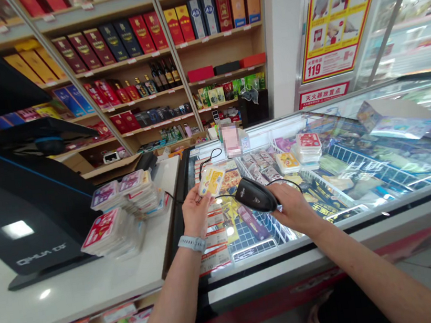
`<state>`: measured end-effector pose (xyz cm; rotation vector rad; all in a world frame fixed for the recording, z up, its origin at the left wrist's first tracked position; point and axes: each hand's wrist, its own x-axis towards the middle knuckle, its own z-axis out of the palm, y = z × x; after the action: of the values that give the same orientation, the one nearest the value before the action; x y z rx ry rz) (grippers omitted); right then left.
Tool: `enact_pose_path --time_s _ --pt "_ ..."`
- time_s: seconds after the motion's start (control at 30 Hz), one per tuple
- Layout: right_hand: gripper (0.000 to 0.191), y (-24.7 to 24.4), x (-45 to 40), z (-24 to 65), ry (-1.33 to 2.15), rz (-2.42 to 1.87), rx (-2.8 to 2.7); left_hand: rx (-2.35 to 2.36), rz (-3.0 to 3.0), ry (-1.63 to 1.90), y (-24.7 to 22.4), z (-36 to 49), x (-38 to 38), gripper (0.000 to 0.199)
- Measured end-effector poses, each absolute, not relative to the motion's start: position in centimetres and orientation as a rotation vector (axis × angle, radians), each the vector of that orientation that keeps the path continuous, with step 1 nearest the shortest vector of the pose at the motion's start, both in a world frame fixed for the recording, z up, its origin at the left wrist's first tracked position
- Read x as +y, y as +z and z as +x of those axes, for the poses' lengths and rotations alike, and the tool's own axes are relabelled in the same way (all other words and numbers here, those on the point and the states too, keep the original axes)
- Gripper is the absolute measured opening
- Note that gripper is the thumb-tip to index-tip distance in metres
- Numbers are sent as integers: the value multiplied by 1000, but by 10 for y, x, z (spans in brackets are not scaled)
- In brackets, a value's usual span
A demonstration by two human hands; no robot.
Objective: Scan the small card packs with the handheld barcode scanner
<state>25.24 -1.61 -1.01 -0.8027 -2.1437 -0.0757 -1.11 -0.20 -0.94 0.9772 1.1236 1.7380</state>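
My left hand (196, 211), with a pale watch on its wrist, grips a small flat pack with a yellow label (212, 181) above the freezer's left end. In my right hand (295, 206) is a black handheld scanner (255, 194), its head pointing left toward the pack, a short gap between them. A dark cable runs near the scanner. Behind it, a yellow-labelled pack (287, 162) and a stack of clear packs with a red label on top (309, 150) rest on the freezer's glass.
Stacked packs with purple labels (104, 195) and red labels (103, 230) stand on the white counter (76, 285) at left, beside a black terminal (26, 207). An open box (396, 119) lies on the freezer's right. Shelves of boxes and bottles line the back.
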Motion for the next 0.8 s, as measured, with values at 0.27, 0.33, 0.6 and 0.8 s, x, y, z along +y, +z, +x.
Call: enact_pose_path --time_s 0.27,0.33,0.6,0.8 --pt "33 -8 -18 252 -60 -824 -2156 1143 992 1727 -8 -10 -3 48" --pt "33 -7 -18 252 -64 -820 -2153 1144 989 1728 -8 -10 -3 49" --pt "31 -8 -17 253 -63 -810 -2155 1139 993 1730 -7 -9 -4 49" --pt "30 -9 -17 252 -51 -822 -2160 1142 982 1734 -4 -8 -5 49"
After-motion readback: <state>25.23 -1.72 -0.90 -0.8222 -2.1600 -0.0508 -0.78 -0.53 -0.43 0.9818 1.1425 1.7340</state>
